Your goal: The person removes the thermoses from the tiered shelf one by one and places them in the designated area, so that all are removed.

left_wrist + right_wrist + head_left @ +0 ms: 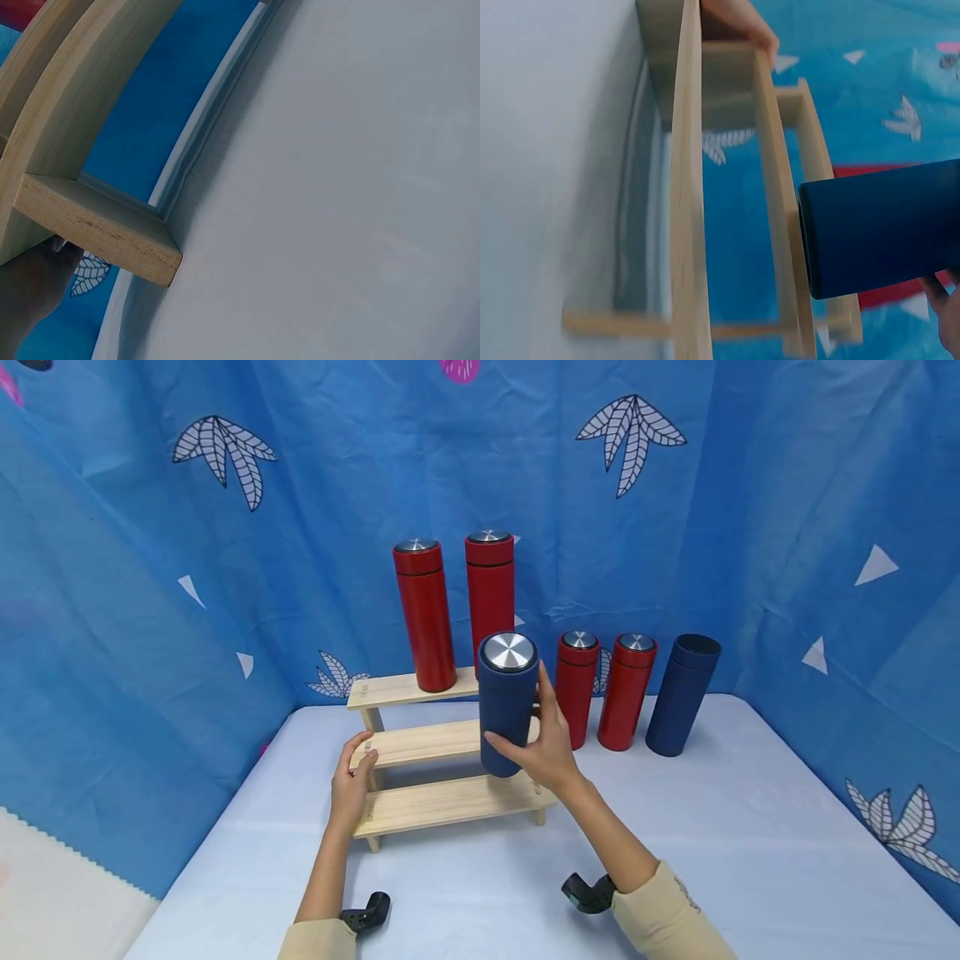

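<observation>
My right hand [553,750] grips a dark blue thermos bottle [504,714] with a silver lid, upright, in front of the right part of a three-tier wooden rack [427,810]. In the right wrist view the bottle's base [808,240] overlaps the middle board. At the rack's left end my left hand [350,789] holds the edge of the middle board, fingers behind and thumb in front. The left wrist view shows part of that hand [34,292] beside the rack's end leg [101,229]. Two red thermos bottles stand on the top tier, one left [423,618] and one right [490,581].
Right of the rack, two more red bottles [576,693] [628,693] and a blue bottle [682,697] with a dark top stand on the white table [750,860]. Blue patterned cloth [450,452] hangs behind and at both sides.
</observation>
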The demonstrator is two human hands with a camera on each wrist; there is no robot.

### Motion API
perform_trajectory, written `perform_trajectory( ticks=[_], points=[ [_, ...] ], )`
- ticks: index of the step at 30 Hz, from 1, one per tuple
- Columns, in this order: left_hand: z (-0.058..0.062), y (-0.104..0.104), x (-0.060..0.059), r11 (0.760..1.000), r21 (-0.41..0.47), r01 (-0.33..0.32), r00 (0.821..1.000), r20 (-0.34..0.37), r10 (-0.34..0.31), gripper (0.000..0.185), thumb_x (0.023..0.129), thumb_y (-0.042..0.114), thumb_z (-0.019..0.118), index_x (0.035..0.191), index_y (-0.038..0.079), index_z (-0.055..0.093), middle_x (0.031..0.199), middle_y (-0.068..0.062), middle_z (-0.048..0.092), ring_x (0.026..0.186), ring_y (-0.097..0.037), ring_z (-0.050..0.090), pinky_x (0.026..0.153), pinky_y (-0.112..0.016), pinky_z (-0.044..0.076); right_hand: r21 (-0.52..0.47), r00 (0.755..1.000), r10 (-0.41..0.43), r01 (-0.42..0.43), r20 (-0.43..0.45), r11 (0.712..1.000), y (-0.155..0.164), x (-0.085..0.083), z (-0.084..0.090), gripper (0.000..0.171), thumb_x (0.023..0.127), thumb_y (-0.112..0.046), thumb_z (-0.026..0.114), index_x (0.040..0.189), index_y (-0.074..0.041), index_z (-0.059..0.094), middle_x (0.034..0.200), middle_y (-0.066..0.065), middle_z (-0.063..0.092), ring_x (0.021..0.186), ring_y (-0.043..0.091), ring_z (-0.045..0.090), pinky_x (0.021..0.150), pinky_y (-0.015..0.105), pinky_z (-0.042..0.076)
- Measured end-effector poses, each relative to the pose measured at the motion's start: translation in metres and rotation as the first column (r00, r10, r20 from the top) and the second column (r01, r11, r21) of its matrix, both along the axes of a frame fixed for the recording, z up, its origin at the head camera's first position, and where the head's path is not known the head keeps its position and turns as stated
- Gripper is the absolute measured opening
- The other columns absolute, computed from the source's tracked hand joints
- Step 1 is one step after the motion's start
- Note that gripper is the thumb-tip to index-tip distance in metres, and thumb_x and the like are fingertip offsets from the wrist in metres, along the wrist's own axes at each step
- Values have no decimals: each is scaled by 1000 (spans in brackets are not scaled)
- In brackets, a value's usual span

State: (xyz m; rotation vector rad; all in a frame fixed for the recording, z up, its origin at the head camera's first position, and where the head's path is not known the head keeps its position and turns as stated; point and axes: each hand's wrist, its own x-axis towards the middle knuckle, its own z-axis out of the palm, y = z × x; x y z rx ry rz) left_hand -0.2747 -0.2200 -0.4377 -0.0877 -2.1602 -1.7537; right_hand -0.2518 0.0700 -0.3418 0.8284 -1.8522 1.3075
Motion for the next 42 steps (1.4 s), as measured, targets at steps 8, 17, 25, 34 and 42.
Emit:
perform_trajectory(
  ticks=[8,17,25,34,42],
  points=[
    [0,2,0,1000,-7,4,1000,6,-4,41,96,23,48,135,12,43,144,-7,35,133,-27,25,98,-48,26,-49,992,-109,106,-62,993,73,-1,-11,105,60,16,74,142,4,8,129,27,44,114,20,51,90,25,43],
    [1,-3,1,1000,-21,-9,1000,12,9,41,97,24,48,136,11,42,144,-8,34,133,-28,25,98,-49,26,-6,908,-397,401,137,916,162,-7,-49,109,66,6,78,149,-14,9,137,19,39,118,35,45,91,47,43],
    [1,-2,0,1000,-14,-3,1000,3,3,42,97,24,48,136,10,42,144,-9,33,134,-29,24,101,-51,23,41,799,-548,556,249,830,214,-25,-96,112,68,-6,80,149,-27,6,135,16,40,109,33,48,86,50,45],
    [2,0,-2,1000,-10,2,1000,-14,-3,41,97,23,48,136,10,42,144,-9,34,134,-29,23,103,-52,22,27,781,-563,578,269,815,229,-28,-105,110,71,-8,78,149,-28,4,141,11,35,112,35,45,84,58,41],
    [1,0,-1,1000,-12,4,1000,7,-4,41,97,23,47,136,10,41,144,-10,33,135,-28,21,103,-53,21,29,782,-570,583,251,812,233,-29,-109,109,71,-5,78,149,-25,4,144,10,31,113,38,43,83,61,40]
  ],
)
